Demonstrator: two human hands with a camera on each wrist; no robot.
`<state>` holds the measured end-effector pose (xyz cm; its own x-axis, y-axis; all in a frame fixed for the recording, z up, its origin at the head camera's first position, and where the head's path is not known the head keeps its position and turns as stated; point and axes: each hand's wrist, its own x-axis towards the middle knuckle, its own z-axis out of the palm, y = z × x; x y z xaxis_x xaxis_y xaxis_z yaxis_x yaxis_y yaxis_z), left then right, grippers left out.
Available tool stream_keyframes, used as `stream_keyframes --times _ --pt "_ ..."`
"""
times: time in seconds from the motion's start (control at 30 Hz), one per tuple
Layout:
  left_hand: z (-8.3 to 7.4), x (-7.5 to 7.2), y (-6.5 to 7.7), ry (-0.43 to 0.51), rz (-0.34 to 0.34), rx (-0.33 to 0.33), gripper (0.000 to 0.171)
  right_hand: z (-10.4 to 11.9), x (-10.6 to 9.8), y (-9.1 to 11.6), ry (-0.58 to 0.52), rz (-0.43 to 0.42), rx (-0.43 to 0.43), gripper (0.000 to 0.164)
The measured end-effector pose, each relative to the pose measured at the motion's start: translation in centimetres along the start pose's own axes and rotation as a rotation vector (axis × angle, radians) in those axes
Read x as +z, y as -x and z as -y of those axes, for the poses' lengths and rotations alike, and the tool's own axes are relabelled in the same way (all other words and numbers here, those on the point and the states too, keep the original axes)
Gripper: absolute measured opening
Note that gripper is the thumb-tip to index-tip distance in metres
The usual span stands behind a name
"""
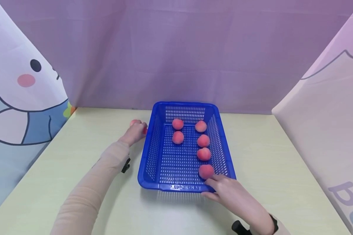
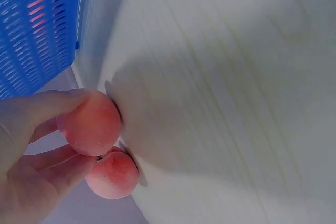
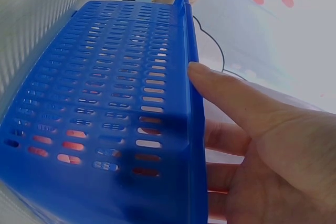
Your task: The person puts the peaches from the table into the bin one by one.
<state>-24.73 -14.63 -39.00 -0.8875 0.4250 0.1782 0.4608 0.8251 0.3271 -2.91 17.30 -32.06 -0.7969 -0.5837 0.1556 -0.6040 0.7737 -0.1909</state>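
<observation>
Left of the blue plastic basket (image 1: 148, 156), my left hand (image 1: 134, 133) pinches a peach (image 2: 89, 123) between thumb and fingers, low over the table. A second peach (image 2: 113, 176) lies against the backs of those fingers, partly visible past the hand in the head view. My right hand (image 1: 227, 189) grips the basket's near rim by its right corner, thumb outside and fingers over the edge. Just beyond those fingers sits a peach (image 1: 206, 171) inside the basket. It is the nearest of several peaches in a column along the right wall.
Two more peaches, a far one (image 1: 177, 124) and a nearer one (image 1: 177, 137), lie in the basket's far left part. The pale table (image 1: 261, 156) extends on both sides. A purple cloth (image 1: 176, 52) hangs close behind the basket, with printed cloth panels at left and right.
</observation>
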Motion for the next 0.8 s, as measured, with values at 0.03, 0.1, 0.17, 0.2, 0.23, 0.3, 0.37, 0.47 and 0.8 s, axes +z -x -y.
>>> stream_keyframes --times 0.03,0.1,0.17,0.2,0.23,0.3,0.37,0.47,0.8 --pt "0.0 0.0 0.0 0.003 -0.006 0.005 0.016 0.0 0.0 0.0 0.002 0.001 -0.001 0.026" --pt "0.0 0.1 0.1 0.007 -0.014 0.011 0.014 0.0 0.0 0.0 0.005 0.002 -0.001 0.026" --pt "0.0 0.1 0.0 0.007 -0.019 0.015 0.013 0.0 0.0 0.0 0.007 0.000 0.000 0.025" --pt "0.0 0.1 0.0 0.008 -0.020 0.019 0.012 0.0 0.0 0.0 0.008 -0.003 0.000 0.025" --pt "0.0 0.1 0.0 0.003 -0.022 0.023 0.011 0.0 0.0 0.0 0.009 -0.006 -0.001 0.025" --pt "0.0 0.2 -0.1 -0.005 -0.022 0.027 0.009 0.0 0.0 0.0 0.008 -0.005 0.001 0.025" --pt "0.0 0.2 -0.1 -0.012 -0.021 0.027 0.008 0.0 0.0 0.0 0.006 -0.004 0.001 0.025" --pt "-0.1 0.0 -0.2 -0.020 -0.006 0.016 0.006 0.1 0.0 0.0 0.004 -0.001 0.006 0.026" --pt "-0.7 -1.2 -0.3 -0.058 0.065 -0.017 0.023 0.0 0.1 0.0 0.012 -0.016 -0.004 0.026"
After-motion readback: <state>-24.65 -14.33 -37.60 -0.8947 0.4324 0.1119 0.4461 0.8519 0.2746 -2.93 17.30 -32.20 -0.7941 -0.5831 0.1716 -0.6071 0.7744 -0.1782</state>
